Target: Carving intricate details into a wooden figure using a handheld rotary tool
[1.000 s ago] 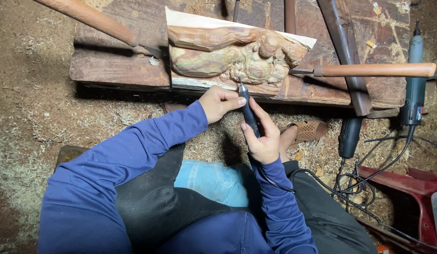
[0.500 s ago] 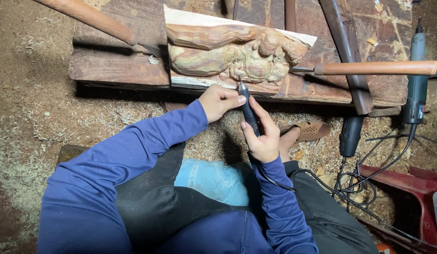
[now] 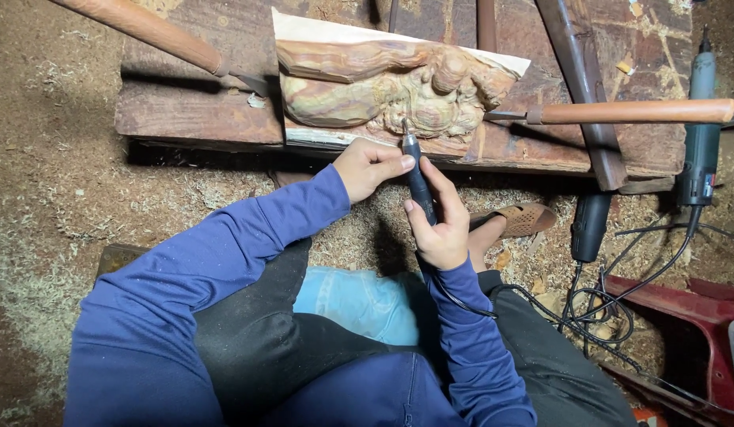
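- The carving tool is thin and dark, like a fat pen, with a small metal tip and a black cord at its back end.
- It sits in the middle of the frame. Its long side runs almost up and down, and its tip points up at the bottom edge of the wood carving.
- The right hand has its grip wrapped around the tool.
- The left hand is curled, with its thumb touching the tool near the top.
- The carving is brown and bumpy and lies on the worktop.
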